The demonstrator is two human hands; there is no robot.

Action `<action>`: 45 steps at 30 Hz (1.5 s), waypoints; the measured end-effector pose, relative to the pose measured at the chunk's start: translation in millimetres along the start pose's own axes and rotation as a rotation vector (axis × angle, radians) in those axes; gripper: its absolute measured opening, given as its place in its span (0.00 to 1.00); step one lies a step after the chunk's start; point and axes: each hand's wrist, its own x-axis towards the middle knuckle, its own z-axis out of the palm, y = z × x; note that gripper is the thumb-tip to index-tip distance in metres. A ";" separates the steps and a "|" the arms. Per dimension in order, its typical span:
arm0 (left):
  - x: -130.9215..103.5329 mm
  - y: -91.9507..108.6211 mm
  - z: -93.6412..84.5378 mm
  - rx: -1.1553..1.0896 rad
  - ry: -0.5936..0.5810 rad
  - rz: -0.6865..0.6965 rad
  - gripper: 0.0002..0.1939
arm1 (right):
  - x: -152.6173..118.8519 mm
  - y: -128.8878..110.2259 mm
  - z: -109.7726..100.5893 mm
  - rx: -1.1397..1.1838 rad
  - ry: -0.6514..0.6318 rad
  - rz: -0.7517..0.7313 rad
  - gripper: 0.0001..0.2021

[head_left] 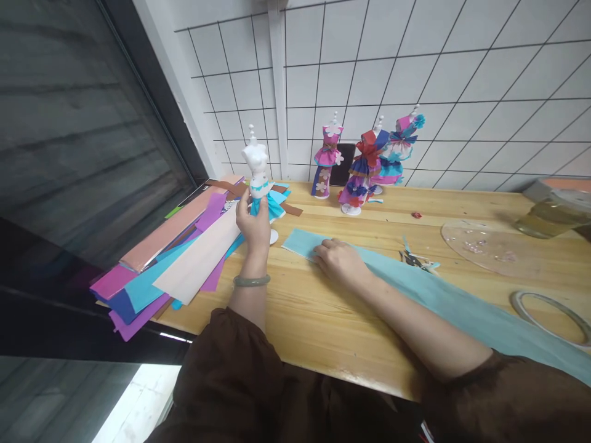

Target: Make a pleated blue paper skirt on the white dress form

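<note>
The left hand (253, 224) is closed around the lower part of a small white mannequin (255, 157), fingers on one side and thumb on the other, over its blue skirt (278, 210). That grip probably steadies the narrow figure and leaves its bare chest and shoulders uncovered. The mannequin is at the far left of the counter (295, 320), roughly upright; whether its round base bears on the wood is hard to tell.

The right hand (341, 261) lies on a long pale teal strip (415, 283), fingers curled down near its left end. It seems to hold the strip flat, but whether the fingertips pinch it or only press cannot be seen. The strip runs toward the near right, under or beside the forearm, likely because its length needs the counter's width.

Coloured paper sheets (184, 246) overlap in a loose pile at the left, beside the left hand and perhaps kept there for easy reach. Three dressed figures, one pink (329, 154), one red and blue (364, 163), one with a blue flower (399, 147), stand at the far side by the wall (351, 37), seemingly out of the way. Small scissors (410, 259) lie among scraps just beyond the strip, with a clear plate (489, 249) of beads farther right and a tape roll (549, 317) nearer.
</note>
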 end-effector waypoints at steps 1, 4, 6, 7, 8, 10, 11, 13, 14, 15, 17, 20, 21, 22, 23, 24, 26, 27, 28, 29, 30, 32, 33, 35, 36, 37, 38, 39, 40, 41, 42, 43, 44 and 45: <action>-0.8 0.5 0.2 -0.007 -0.009 -0.001 0.19 | 0.5 1.7 -2.6 -0.006 0.026 0.023 0.13; -2.6 0.4 1.0 -0.033 -0.034 0.005 0.20 | 2.4 12.7 -8.3 -0.003 0.111 0.179 0.15; -3.2 -0.6 1.9 -0.039 -0.043 0.010 0.20 | 3.5 24.0 -9.0 0.095 0.060 0.322 0.19; -3.3 -1.3 2.3 -0.038 -0.047 0.012 0.20 | 3.9 30.1 -9.1 0.171 -0.004 0.373 0.21; -3.4 -2.0 2.8 -0.037 -0.052 0.012 0.20 | 4.0 36.1 -9.6 0.254 -0.074 0.400 0.22; -3.6 -3.3 3.6 -0.037 -0.063 0.015 0.20 | 3.4 46.4 -14.2 0.379 -0.180 0.373 0.20; -3.7 -3.9 3.9 -0.040 -0.069 0.016 0.20 | 2.5 50.2 -18.9 0.447 -0.228 0.328 0.18; -4.0 -4.6 4.2 -0.054 -0.081 0.020 0.20 | -1.0 54.7 -33.2 0.670 -0.363 0.202 0.15; -4.1 -4.8 4.3 -0.067 -0.090 0.020 0.20 | -3.5 55.6 -42.2 0.817 -0.439 0.136 0.15; -4.1 -4.9 4.4 -0.084 -0.100 0.016 0.20 | -6.3 56.0 -51.5 0.945 -0.496 0.092 0.16; -4.1 -4.9 4.8 -0.123 -0.123 -0.004 0.21 | -12.0 56.4 -68.5 1.113 -0.569 0.052 0.17; -4.0 -5.6 6.2 -0.175 -0.150 -0.060 0.23 | -16.1 59.4 -78.8 1.181 -0.567 0.052 0.18; -4.1 -6.3 6.8 -0.187 -0.159 -0.075 0.24 | -15.6 61.5 -76.5 1.160 -0.539 0.052 0.18; -4.1 -7.3 7.3 -0.197 -0.166 -0.085 0.25 | -14.1 64.0 -71.3 1.120 -0.506 0.052 0.18; -4.1 -8.4 7.7 -0.203 -0.169 -0.090 0.25 | -11.9 66.8 -63.6 1.064 -0.472 0.054 0.18; -4.1 -9.5 7.9 -0.205 -0.170 -0.089 0.25 | -9.2 69.5 -54.0 1.001 -0.445 0.063 0.17; -3.4 -11.5 7.6 -0.193 -0.160 -0.083 0.24 | -3.4 74.0 -32.1 0.881 -0.387 0.075 0.16; -2.9 -12.1 7.0 -0.181 -0.150 -0.078 0.24 | -0.8 75.4 -21.3 0.827 -0.358 0.068 0.15; -2.1 -12.3 6.2 -0.168 -0.136 -0.072 0.23 | 1.4 76.0 -11.4 0.762 -0.328 0.062 0.15; -1.3 -12.1 5.3 -0.155 -0.118 -0.065 0.22 | 3.3 75.8 -2.9 0.695 -0.291 0.060 0.15; -0.4 -11.6 4.3 -0.143 -0.097 -0.054 0.22 | 4.8 74.7 3.8 0.645 -0.258 0.064 0.16; 1.1 -10.3 2.6 -0.124 -0.063 -0.031 0.22 | 7.1 69.9 11.6 0.569 -0.194 0.071 0.17; 1.6 -9.8 2.1 -0.115 -0.056 -0.022 0.22 | 8.0 66.4 12.9 0.543 -0.161 0.064 0.18; 2.2 -9.2 1.8 -0.102 -0.053 -0.016 0.21 | 9.0 57.7 12.0 0.454 -0.057 0.020 0.19; 2.3 -9.3 2.0 -0.099 -0.053 -0.017 0.21 | 9.1 52.9 10.7 0.397 0.005 -0.006 0.18; 2.2 -9.4 2.3 -0.100 -0.051 -0.019 0.21 | 8.8 48.1 9.4 0.339 0.063 -0.028 0.17; 2.1 -9.6 2.7 -0.103 -0.050 -0.020 0.21 | 8.3 43.6 8.5 0.291 0.103 -0.046 0.16; 1.9 -9.6 3.1 -0.108 -0.050 -0.020 0.21 | 7.4 39.6 8.4 0.263 0.116 -0.058 0.14; 1.6 -9.5 3.5 -0.113 -0.051 -0.020 0.21 | 6.4 36.0 9.1 0.254 0.101 -0.068 0.12; 1.2 -9.1 3.8 -0.118 -0.054 -0.021 0.21 | 5.4 33.1 10.8 0.254 0.071 -0.083 0.11; 0.8 -8.5 4.0 -0.123 -0.058 -0.024 0.21 | 4.3 30.8 13.3 0.254 0.041 -0.102 0.11; 0.3 -7.8 4.1 -0.125 -0.058 -0.030 0.21 | 3.5 28.9 16.3 0.251 0.017 -0.121 0.11; -0.3 -7.0 4.2 -0.127 -0.058 -0.040 0.21 | 2.8 27.5 19.7 0.245 0.003 -0.138 0.11; -0.9 -6.3 4.3 -0.127 -0.058 -0.051 0.21 | 2.4 26.2 23.1 0.237 -0.001 -0.150 0.12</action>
